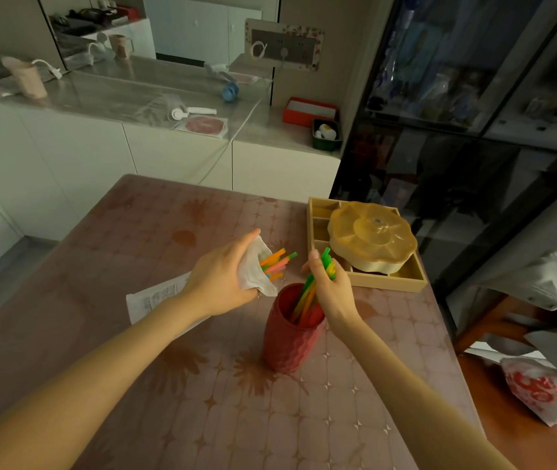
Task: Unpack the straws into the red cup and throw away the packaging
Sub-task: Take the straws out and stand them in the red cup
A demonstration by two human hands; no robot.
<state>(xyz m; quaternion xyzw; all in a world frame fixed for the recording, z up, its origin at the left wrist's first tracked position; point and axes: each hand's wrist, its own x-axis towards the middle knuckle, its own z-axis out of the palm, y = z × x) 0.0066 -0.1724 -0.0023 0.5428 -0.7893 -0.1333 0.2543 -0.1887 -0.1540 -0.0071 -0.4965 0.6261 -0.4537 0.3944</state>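
Note:
A red ribbed cup (290, 344) stands upright on the table in front of me. My right hand (329, 290) grips a bunch of coloured straws (307, 296) whose lower ends are inside the cup. My left hand (223, 279) holds the white straw packaging (256, 269) just left of the cup's rim. Several orange, pink and green straws (275, 262) stick out of the package's open end toward the right hand. The rear part of the package (155, 296) trails behind my left wrist.
A tan compartment tray (389, 283) with a scalloped lidded box (372, 235) sits right behind the cup. A chair with a grey garment (548, 283) and a red-and-white plastic bag (538, 391) stands at the table's right edge. A white counter (134, 96) runs behind the table.

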